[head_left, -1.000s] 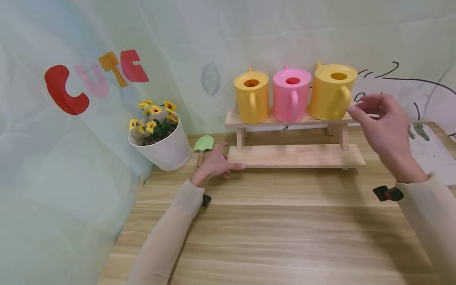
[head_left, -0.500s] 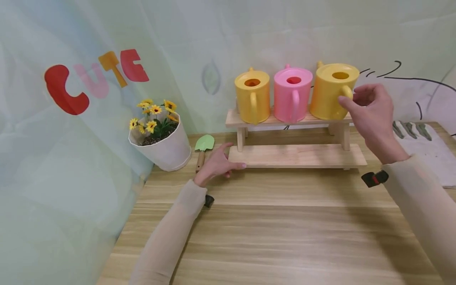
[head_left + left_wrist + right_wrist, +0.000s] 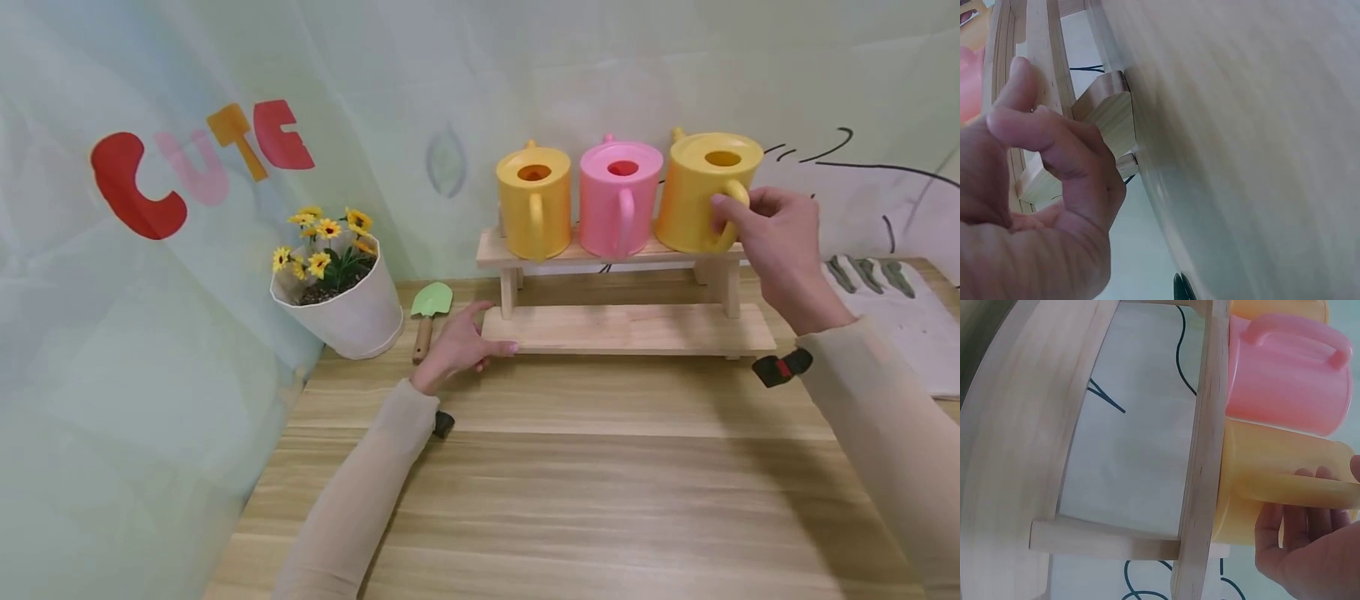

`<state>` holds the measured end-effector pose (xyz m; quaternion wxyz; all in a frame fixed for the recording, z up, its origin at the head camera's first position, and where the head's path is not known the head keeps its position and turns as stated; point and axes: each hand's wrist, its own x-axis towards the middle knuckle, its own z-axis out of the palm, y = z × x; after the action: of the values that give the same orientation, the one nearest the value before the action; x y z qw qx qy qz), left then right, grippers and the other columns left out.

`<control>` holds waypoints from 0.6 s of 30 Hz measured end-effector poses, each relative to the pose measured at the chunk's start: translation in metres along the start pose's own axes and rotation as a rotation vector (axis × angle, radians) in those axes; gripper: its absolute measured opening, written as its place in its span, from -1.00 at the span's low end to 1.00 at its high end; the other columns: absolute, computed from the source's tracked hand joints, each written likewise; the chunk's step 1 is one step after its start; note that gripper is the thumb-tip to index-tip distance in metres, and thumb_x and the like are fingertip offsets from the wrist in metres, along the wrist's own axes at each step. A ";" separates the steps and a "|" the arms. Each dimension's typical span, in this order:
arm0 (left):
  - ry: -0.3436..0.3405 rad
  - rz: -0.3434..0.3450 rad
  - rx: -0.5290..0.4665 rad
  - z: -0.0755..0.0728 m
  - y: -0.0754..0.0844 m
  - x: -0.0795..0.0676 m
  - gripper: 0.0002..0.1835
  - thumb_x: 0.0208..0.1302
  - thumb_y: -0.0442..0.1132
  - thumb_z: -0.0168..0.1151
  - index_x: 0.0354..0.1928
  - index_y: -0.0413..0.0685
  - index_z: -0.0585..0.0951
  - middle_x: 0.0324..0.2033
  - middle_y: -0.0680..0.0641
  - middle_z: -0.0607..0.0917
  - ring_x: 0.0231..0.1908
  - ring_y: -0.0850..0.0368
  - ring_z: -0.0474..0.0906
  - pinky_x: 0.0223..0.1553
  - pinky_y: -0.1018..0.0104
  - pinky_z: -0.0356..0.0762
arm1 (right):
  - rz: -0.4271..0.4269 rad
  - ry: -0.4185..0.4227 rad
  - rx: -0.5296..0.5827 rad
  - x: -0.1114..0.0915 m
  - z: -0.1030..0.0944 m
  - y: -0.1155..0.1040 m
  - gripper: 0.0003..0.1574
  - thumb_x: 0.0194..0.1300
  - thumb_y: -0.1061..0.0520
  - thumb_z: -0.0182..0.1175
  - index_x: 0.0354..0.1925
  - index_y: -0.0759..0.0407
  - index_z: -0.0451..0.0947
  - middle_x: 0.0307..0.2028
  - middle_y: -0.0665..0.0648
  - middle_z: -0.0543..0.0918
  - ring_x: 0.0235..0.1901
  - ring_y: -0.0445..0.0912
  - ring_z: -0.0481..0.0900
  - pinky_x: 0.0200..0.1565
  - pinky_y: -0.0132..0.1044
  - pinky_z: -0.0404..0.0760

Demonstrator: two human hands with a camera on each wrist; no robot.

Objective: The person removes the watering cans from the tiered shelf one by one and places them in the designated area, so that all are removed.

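Note:
On the upper plank of a two-tier wooden shelf, a yellow watering can stands at the right end. My right hand grips its handle, with fingers passing through the loop and thumb on the near side, as the right wrist view shows of the fingers. My left hand holds the left end of the lower plank, thumb along the front edge. In the left wrist view its fingers are bent around that end. Beside the gripped can stand a pink watering can and another yellow watering can.
Left of the shelf lies a small green trowel with a wooden handle. Further left stands a white pot of yellow flowers. A white cloth with green-grey gloves lies at the right. A printed backdrop closes the rear.
My right hand has moved left to the right-hand yellow watering can and taken hold of its handle. The left hand has stayed at the shelf's end.

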<state>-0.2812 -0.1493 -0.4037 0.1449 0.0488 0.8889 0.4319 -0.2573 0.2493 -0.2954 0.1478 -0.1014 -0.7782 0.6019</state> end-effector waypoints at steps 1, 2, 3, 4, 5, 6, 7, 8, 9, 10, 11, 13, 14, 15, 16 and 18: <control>0.002 0.000 0.000 0.000 0.000 0.000 0.12 0.21 -0.10 0.71 0.70 -0.03 0.23 -0.52 -0.01 0.59 -0.67 0.20 0.48 -0.53 0.37 0.46 | 0.002 -0.006 0.012 0.000 0.000 0.000 -0.67 0.53 -0.24 0.35 -0.10 -0.04 0.70 -0.29 -0.25 0.64 -0.03 -0.18 0.49 0.03 -0.48 0.53; 0.004 0.000 -0.004 0.000 0.000 0.000 0.12 0.21 -0.10 0.71 0.70 -0.03 0.23 -0.51 -0.01 0.60 -0.67 0.20 0.48 -0.53 0.37 0.46 | 0.004 -0.013 0.030 0.001 0.000 -0.001 -0.69 0.53 -0.23 0.35 -0.14 -0.05 0.72 -0.33 -0.25 0.66 -0.04 -0.18 0.50 0.04 -0.47 0.52; 0.005 -0.001 -0.007 0.000 0.001 0.000 0.11 0.21 -0.11 0.71 0.70 -0.03 0.24 -0.51 -0.01 0.60 -0.67 0.20 0.48 -0.53 0.37 0.46 | 0.001 -0.020 0.046 0.001 0.001 -0.001 -0.70 0.53 -0.22 0.35 -0.19 -0.07 0.73 -0.38 -0.26 0.67 -0.08 -0.18 0.53 0.04 -0.46 0.52; 0.006 -0.004 -0.010 0.001 0.001 0.000 0.11 0.21 -0.11 0.71 0.70 -0.02 0.24 -0.50 -0.01 0.60 -0.67 0.21 0.48 -0.53 0.37 0.46 | -0.004 -0.024 0.053 0.001 0.001 -0.001 -0.70 0.54 -0.22 0.34 -0.22 -0.07 0.74 -0.42 -0.26 0.68 -0.11 -0.19 0.55 0.03 -0.46 0.53; 0.006 -0.007 -0.013 0.001 0.001 0.000 0.11 0.21 -0.11 0.71 0.70 -0.02 0.24 -0.49 -0.01 0.60 -0.67 0.21 0.48 -0.53 0.37 0.46 | -0.006 -0.032 0.071 0.002 0.002 -0.001 -0.69 0.55 -0.20 0.34 -0.26 -0.07 0.75 -0.44 -0.25 0.68 -0.15 -0.19 0.57 0.01 -0.47 0.55; 0.006 -0.010 -0.013 0.001 0.001 0.000 0.11 0.22 -0.11 0.71 0.70 -0.01 0.24 -0.49 -0.01 0.60 -0.67 0.20 0.48 -0.53 0.37 0.46 | -0.007 -0.039 0.086 0.003 0.002 -0.002 -0.67 0.56 -0.18 0.33 -0.30 -0.05 0.75 -0.46 -0.23 0.69 -0.20 -0.20 0.59 -0.02 -0.49 0.56; 0.005 -0.012 -0.015 0.001 0.001 0.000 0.11 0.22 -0.11 0.70 0.70 -0.01 0.24 -0.49 -0.01 0.60 -0.66 0.20 0.48 -0.53 0.37 0.46 | -0.012 -0.044 0.090 0.003 0.003 -0.002 -0.65 0.58 -0.18 0.31 -0.32 -0.05 0.75 -0.47 -0.23 0.69 -0.23 -0.21 0.60 -0.04 -0.50 0.58; 0.005 -0.013 -0.017 0.001 0.001 0.000 0.11 0.21 -0.12 0.71 0.70 -0.01 0.24 -0.49 -0.01 0.60 -0.66 0.20 0.48 -0.53 0.37 0.45 | -0.012 -0.048 0.097 0.003 0.004 -0.003 -0.63 0.59 -0.17 0.30 -0.34 -0.06 0.75 -0.49 -0.22 0.69 -0.28 -0.21 0.62 -0.07 -0.52 0.59; 0.004 -0.015 -0.017 0.001 0.001 0.000 0.11 0.21 -0.12 0.71 0.70 -0.01 0.24 -0.49 -0.01 0.60 -0.66 0.20 0.48 -0.53 0.37 0.45 | -0.014 -0.052 0.107 0.004 0.005 -0.003 -0.62 0.60 -0.15 0.28 -0.36 -0.05 0.75 -0.49 -0.22 0.69 -0.31 -0.22 0.63 -0.09 -0.53 0.61; 0.004 -0.018 -0.017 0.001 0.001 0.001 0.11 0.21 -0.12 0.71 0.70 0.00 0.24 -0.50 -0.01 0.60 -0.66 0.20 0.48 -0.53 0.37 0.45 | -0.008 -0.059 0.124 0.004 0.006 -0.004 -0.61 0.61 -0.14 0.28 -0.37 -0.04 0.75 -0.49 -0.20 0.70 -0.33 -0.23 0.64 -0.11 -0.54 0.63; 0.004 -0.019 -0.018 0.001 0.001 0.001 0.12 0.20 -0.12 0.71 0.70 0.00 0.24 -0.50 -0.01 0.60 -0.66 0.19 0.48 -0.54 0.37 0.45 | -0.002 -0.066 0.155 0.005 0.007 -0.004 -0.61 0.61 -0.11 0.28 -0.38 -0.02 0.75 -0.49 -0.18 0.70 -0.35 -0.24 0.66 -0.14 -0.55 0.66; 0.007 -0.024 -0.022 0.001 0.001 0.001 0.12 0.19 -0.12 0.72 0.70 0.02 0.24 -0.52 -0.01 0.60 -0.66 0.19 0.48 -0.54 0.37 0.45 | 0.005 -0.077 0.203 0.005 0.009 -0.005 -0.60 0.62 -0.07 0.26 -0.39 0.00 0.75 -0.50 -0.16 0.71 -0.40 -0.25 0.68 -0.18 -0.55 0.70; 0.007 -0.028 -0.025 0.001 0.001 0.001 0.12 0.19 -0.12 0.72 0.70 0.02 0.24 -0.53 -0.01 0.60 -0.66 0.19 0.47 -0.54 0.37 0.45 | 0.011 -0.083 0.237 0.006 0.010 -0.005 -0.61 0.62 -0.04 0.27 -0.39 0.02 0.75 -0.50 -0.14 0.71 -0.42 -0.25 0.69 -0.21 -0.54 0.72; 0.008 -0.033 -0.027 0.001 0.001 0.000 0.12 0.19 -0.12 0.72 0.70 0.03 0.24 -0.54 -0.01 0.59 -0.66 0.19 0.47 -0.54 0.37 0.45 | 0.016 -0.088 0.264 0.006 0.011 -0.005 -0.62 0.62 -0.02 0.27 -0.39 0.04 0.75 -0.50 -0.12 0.71 -0.44 -0.24 0.70 -0.23 -0.53 0.73; 0.009 -0.035 -0.030 0.001 0.001 0.000 0.12 0.19 -0.12 0.72 0.70 0.04 0.24 -0.55 -0.01 0.59 -0.66 0.19 0.47 -0.54 0.37 0.45 | 0.020 -0.091 0.281 0.006 0.012 -0.005 -0.62 0.62 0.00 0.27 -0.38 0.05 0.75 -0.50 -0.11 0.71 -0.46 -0.24 0.70 -0.25 -0.53 0.74; 0.013 -0.037 -0.033 0.001 0.001 0.000 0.12 0.19 -0.12 0.72 0.70 0.04 0.24 -0.56 0.00 0.58 -0.66 0.19 0.47 -0.54 0.37 0.46 | 0.024 -0.090 0.285 0.006 0.013 -0.006 -0.63 0.62 0.01 0.26 -0.38 0.06 0.74 -0.50 -0.10 0.71 -0.47 -0.23 0.68 -0.27 -0.52 0.74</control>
<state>-0.2813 -0.1481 -0.4036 0.1480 0.0273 0.8832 0.4441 -0.2678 0.2381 -0.2920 0.1186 -0.0615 -0.6895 0.7119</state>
